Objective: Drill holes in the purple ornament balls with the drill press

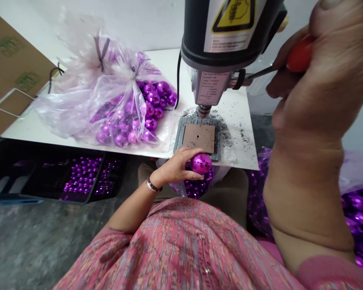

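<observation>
"Where's the purple ball (201, 163)?"
"By the counter's (247, 151) near edge, in the left hand (177, 164), thumb and fingers curved around it."
"The right hand (329, 68)?"
"Closed round the red knob (301, 54), right of the drill (218, 60)."

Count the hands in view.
2: the left hand, holding a purple ball in front of the brown plate, and the right hand, on the red knob at upper right.

On the white desk (161, 60), a clear plastic bag (74, 117) of purple balls (121, 139) lies left of a square brown plate (203, 143).
</observation>
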